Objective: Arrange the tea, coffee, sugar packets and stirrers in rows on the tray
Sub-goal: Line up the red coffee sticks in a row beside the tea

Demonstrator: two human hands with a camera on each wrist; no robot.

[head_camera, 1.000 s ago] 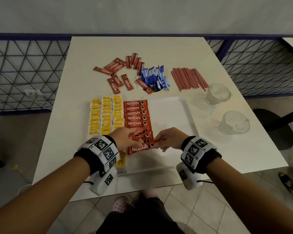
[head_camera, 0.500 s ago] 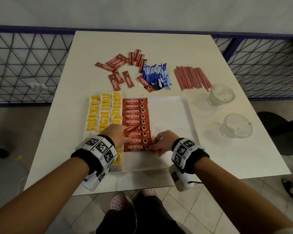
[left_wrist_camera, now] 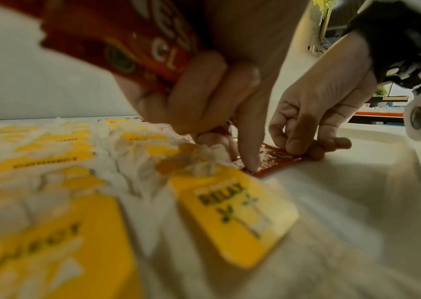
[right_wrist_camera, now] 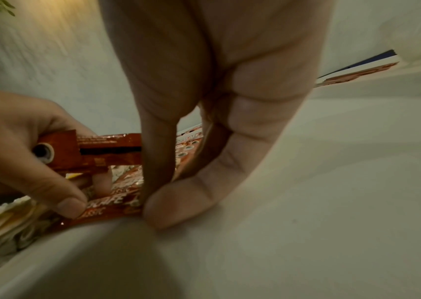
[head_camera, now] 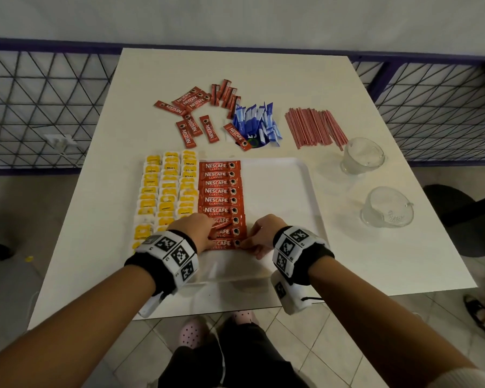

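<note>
At lower centre of the head view, the right hand (head_camera: 259,233) pinches the end of the nearest coffee packet (head_camera: 224,244) on the tray (head_camera: 277,186), while the left hand (head_camera: 195,231) grasps spare packets (right_wrist_camera: 86,151) and presses one fingertip (left_wrist_camera: 251,161) on it. A careless nudge could skew the overlapped coffee column or ruffle the tea bags (head_camera: 165,189) touching its left edge, and the spare packets may slip from the left hand's grasp.

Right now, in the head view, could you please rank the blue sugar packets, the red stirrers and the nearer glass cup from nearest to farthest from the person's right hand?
From the right hand, at the tray's near edge:
1. Nearer glass cup, off to the right on the table.
2. Blue sugar packets, beyond the tray, straight ahead.
3. Red stirrers, beyond the tray, to the right; only slightly farther than the sugar.
</note>
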